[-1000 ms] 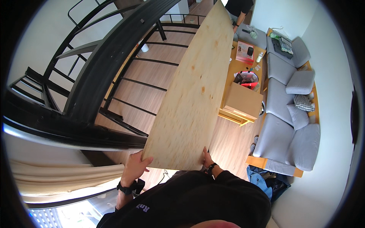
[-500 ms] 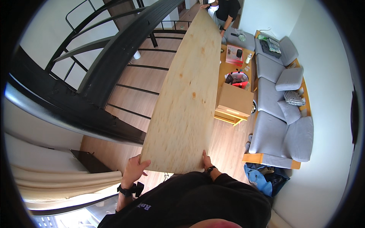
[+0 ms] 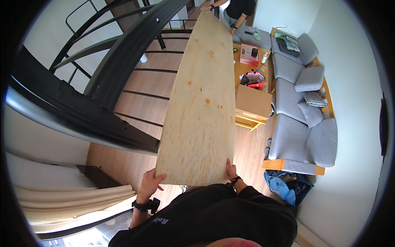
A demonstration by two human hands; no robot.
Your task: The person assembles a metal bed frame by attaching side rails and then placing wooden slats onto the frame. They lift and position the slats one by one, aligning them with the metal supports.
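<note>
A long pale plywood board point(image 3: 201, 107) stretches away from me over the room below. My left hand point(image 3: 149, 184) grips its near left corner, and my right hand point(image 3: 231, 168) holds the near right edge. Both wrists wear dark bands. At the far end, another person's hand point(image 3: 206, 7) holds the board's top edge; that person wears a black shirt.
A black metal stair railing point(image 3: 98, 82) runs along the left of the board. Below lie a wooden floor, a grey sofa point(image 3: 304, 115) on the right, a cardboard box point(image 3: 252, 103) on a low wooden table with small items, and blue cloth point(image 3: 284, 185) by the sofa's end.
The board has swung to point more straight ahead and its far end has risen in view. The other person now shows at the top, holding that end.
</note>
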